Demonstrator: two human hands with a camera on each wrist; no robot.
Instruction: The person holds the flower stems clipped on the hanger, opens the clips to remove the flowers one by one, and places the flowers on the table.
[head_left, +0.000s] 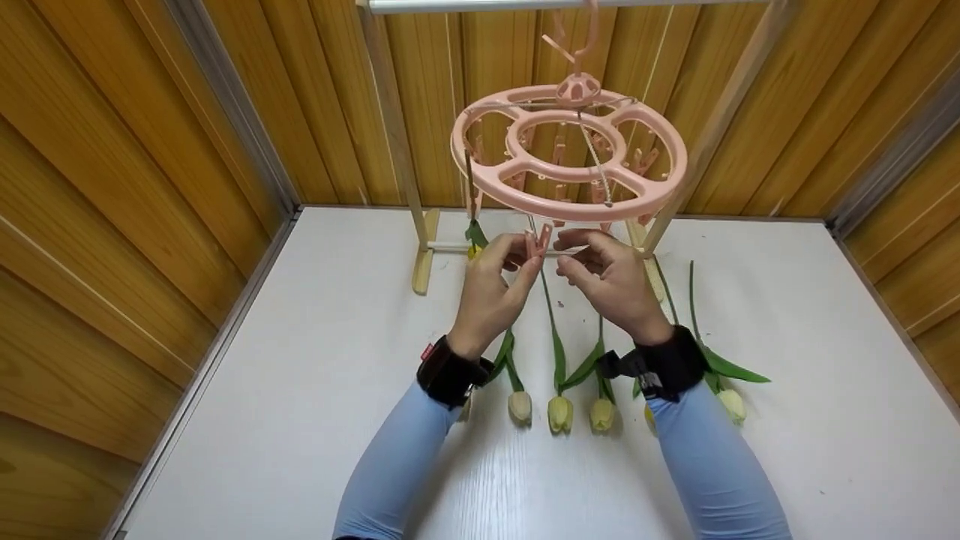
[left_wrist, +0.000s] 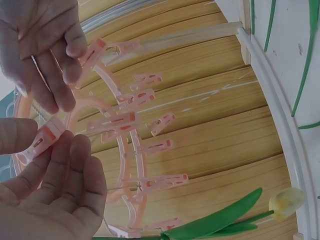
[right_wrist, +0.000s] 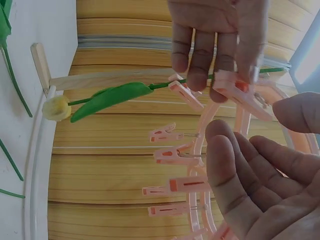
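Your hands meet just under the pink hanger point(head_left: 570, 154): left hand point(head_left: 491, 289) pinches a hanging clip point(head_left: 536, 244), right hand point(head_left: 611, 281) hovers relaxed and empty beside it, so squeeze the clip fully before bringing up a tulip point(head_left: 559, 412) from the bench point(head_left: 787, 360).

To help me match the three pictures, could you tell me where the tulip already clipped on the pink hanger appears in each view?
Head: the clipped tulip hangs at the hanger's left edge, just above the left hand.
Left wrist: bottom right, its yellow bud beside a green leaf.
Right wrist: upper left, bud and leaf lying across the wood.
Shared landmark: the pink clip hanger.
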